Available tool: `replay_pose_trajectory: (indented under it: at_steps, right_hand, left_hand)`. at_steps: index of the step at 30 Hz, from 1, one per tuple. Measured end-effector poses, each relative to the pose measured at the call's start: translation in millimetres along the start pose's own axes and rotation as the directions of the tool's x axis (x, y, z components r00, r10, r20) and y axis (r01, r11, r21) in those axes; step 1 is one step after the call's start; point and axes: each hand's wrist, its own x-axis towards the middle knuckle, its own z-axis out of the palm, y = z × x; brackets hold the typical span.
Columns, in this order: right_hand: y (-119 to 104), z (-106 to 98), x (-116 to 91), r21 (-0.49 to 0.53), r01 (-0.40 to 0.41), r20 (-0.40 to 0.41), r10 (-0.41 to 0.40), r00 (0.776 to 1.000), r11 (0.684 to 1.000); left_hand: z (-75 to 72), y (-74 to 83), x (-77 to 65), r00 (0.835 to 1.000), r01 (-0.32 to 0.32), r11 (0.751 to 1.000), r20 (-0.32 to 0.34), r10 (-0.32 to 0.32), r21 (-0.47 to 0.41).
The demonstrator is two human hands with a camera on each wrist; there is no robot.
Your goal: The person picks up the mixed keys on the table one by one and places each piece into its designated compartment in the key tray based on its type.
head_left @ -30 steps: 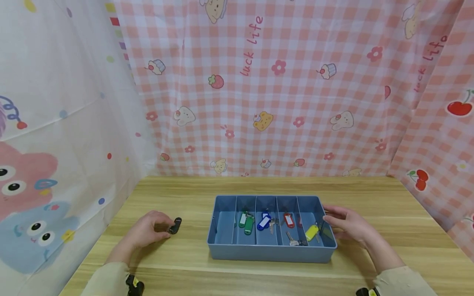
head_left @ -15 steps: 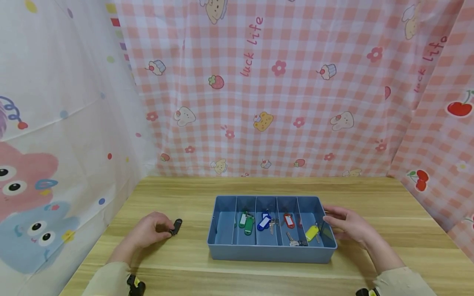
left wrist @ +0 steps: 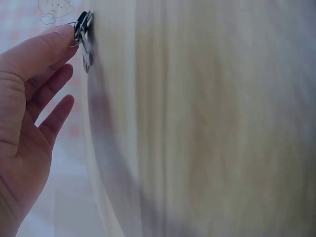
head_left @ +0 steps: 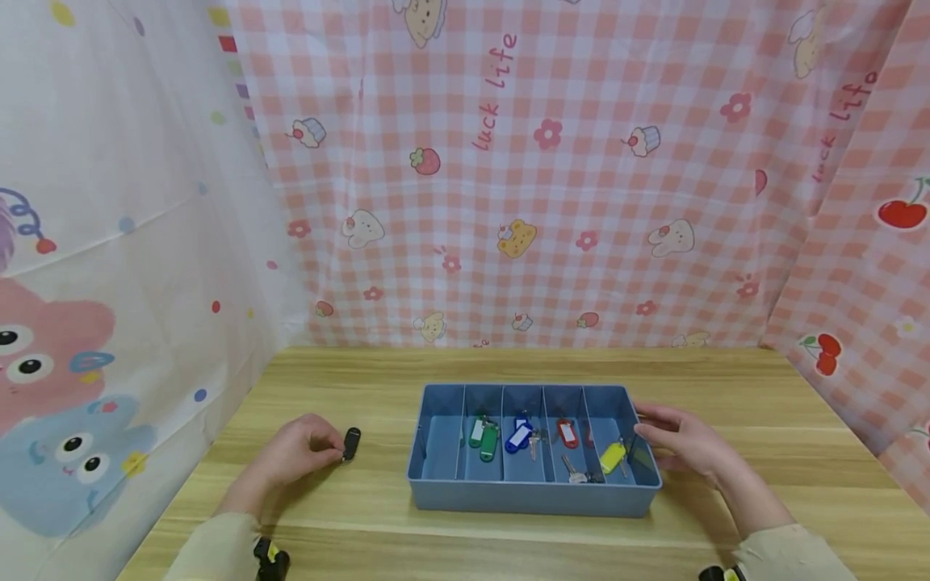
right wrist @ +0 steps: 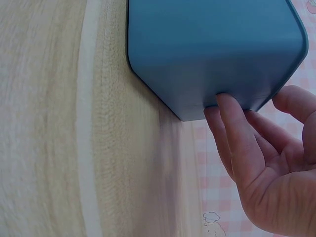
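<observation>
My left hand (head_left: pixel 298 452) pinches the metal ring of a black key tag (head_left: pixel 352 444) between thumb and forefinger, low over the wooden table left of the box. In the left wrist view a key (left wrist: pixel 87 54) hangs from that ring, and the other fingers are loosely bent. A blue-grey divided box (head_left: pixel 534 497) stands in the middle of the table. My right hand (head_left: pixel 683 440) holds its right end, fingertips against the outer wall and thumb at the rim. The right wrist view shows the fingers (right wrist: pixel 237 128) touching that wall.
Inside the box, green key tags (head_left: pixel 489 443), blue key tags (head_left: pixel 519 437), a red key tag (head_left: pixel 567 433) and a yellow key tag (head_left: pixel 613 457) lie in separate compartments, with keys (head_left: pixel 576 476) among them. Behind the table (head_left: pixel 349 516) hangs a checked cloth (head_left: pixel 465 266).
The black key tag has shifted slightly right and turned a little more upright, with my left fingers at its lower end. The right hand and the box have stayed put.
</observation>
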Motion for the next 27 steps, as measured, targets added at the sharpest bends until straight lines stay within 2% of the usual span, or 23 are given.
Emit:
replay_pose_trajectory:
  at_steps: [3, 10, 16, 23, 27]
  right_hand:
    - [0, -1, 0, -0.004, -0.005, 0.0, 0.005, 1.0, 1.0]
    - [0, -1, 0, -0.015, -0.009, -0.002, 0.009, 1.0, 1.0]
    - [1, -1, 1, -0.023, -0.002, -0.003, 0.002, 1.0, 1.0]
    - [1, -2, 1, -0.05, -0.009, -0.008, 0.009, 1.0, 0.999]
    - [2, -2, 1, -0.04, -0.011, -0.009, 0.011, 1.0, 0.999]
  left_hand:
    - [0.7, 3.3, 3.1, 1.0, 0.014, 1.0, -0.006, -0.014, -0.014]
    - [4.1, 10.8, 12.9, 0.999, -0.009, 1.0, -0.041, 0.01, 0.029]
    - [5.6, 18.5, 23.6, 0.996, -0.058, 0.998, -0.066, 0.06, 0.024]
    - [6.8, 30.3, 35.9, 0.985, -0.132, 0.991, -0.105, 0.135, 0.035]
    - [6.6, 39.6, 41.7, 0.98, -0.141, 0.99, -0.135, 0.143, 0.021]
